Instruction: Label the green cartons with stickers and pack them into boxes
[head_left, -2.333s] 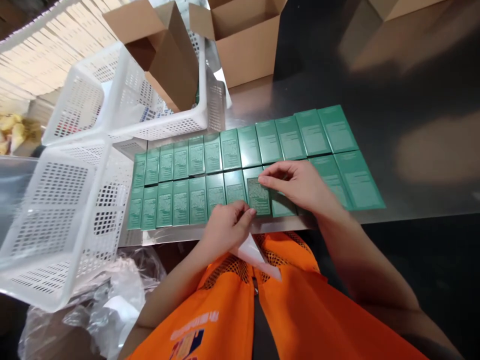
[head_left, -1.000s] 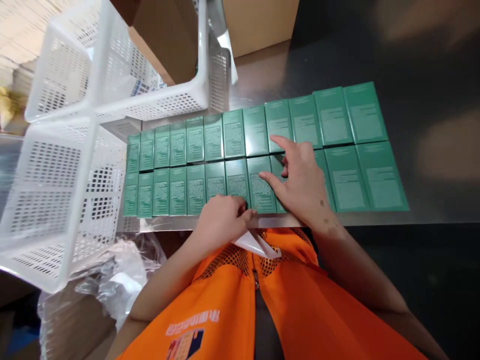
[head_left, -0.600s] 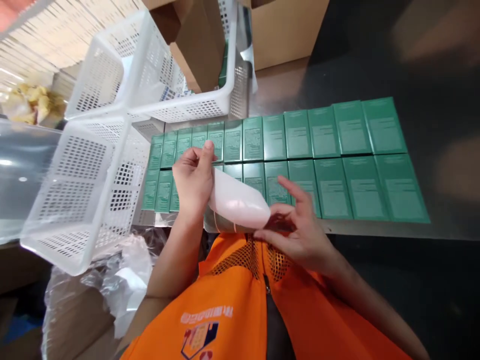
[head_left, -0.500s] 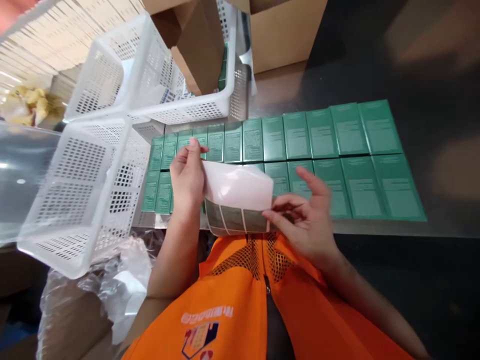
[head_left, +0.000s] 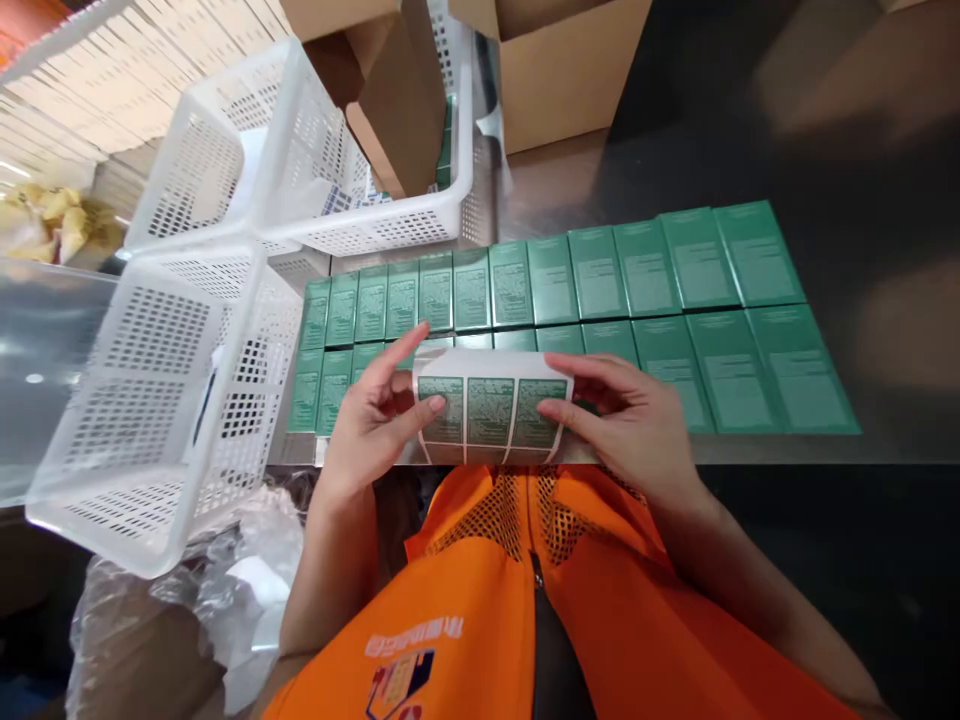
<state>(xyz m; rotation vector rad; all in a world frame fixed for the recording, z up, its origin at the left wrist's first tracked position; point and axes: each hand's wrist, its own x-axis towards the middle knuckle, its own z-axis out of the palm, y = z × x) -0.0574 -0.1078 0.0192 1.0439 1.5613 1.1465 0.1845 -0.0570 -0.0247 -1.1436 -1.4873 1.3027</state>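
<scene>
A sheet of green printed labels (head_left: 490,412) on white backing is held between my two hands, just in front of my body and above the table's near edge. My left hand (head_left: 379,415) pinches its left side, thumb on the labels and index finger stretched out behind. At the right side, my right hand (head_left: 626,415) grips the sheet between thumb and fingers. Behind and under it lie two rows of green boxes (head_left: 596,270), side by side on the metal table. The sheet and my hands hide part of the front row.
White perforated baskets (head_left: 142,370) stand at the left, one holding a cardboard piece (head_left: 401,100) and green boxes. An open carton (head_left: 570,80) sits at the back. Clear plastic wrap (head_left: 247,570) hangs below the left baskets. The dark table (head_left: 885,330) extends right.
The label sheet has tilted so its printed labels face me more squarely. My left hand has moved down its left side, and my right hand has closed on the right edge.
</scene>
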